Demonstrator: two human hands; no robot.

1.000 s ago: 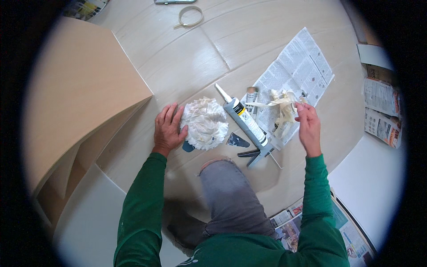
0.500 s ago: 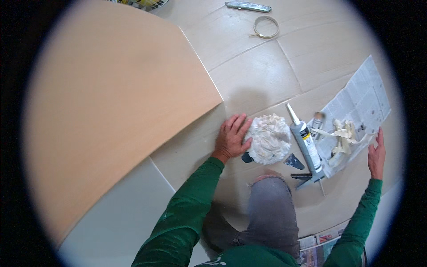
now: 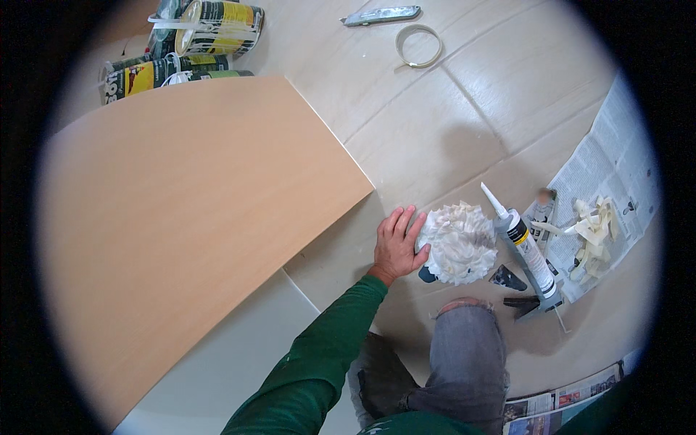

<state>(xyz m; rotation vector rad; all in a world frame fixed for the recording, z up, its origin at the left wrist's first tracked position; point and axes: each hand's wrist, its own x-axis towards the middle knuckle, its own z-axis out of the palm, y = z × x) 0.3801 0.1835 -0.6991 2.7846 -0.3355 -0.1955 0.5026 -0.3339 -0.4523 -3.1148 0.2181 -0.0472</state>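
Note:
My left hand (image 3: 397, 246) lies with fingers spread against the left edge of a crumpled white cloth (image 3: 460, 243), a dark object partly hidden beneath it. Right of the cloth lie a grey caulking gun holding a white cartridge (image 3: 533, 257) and a dark scraper blade (image 3: 507, 278). A sheet of newspaper (image 3: 616, 159) at the right carries crumpled cream strips (image 3: 594, 239). My right hand is out of view; part of its green sleeve shows at the lower right.
A large light-wood panel (image 3: 203, 188) fills the left, above a grey surface (image 3: 232, 377). Behind it lie several paint cans (image 3: 217, 29). A utility knife (image 3: 380, 16) and a thin ring (image 3: 419, 45) lie on the tiles at the top. More newspapers (image 3: 580, 391) are at lower right.
My right hand has moved from the strips to the newspaper's edge and then out of view. The view has shifted, bringing in the cans. My left hand stays against the cloth.

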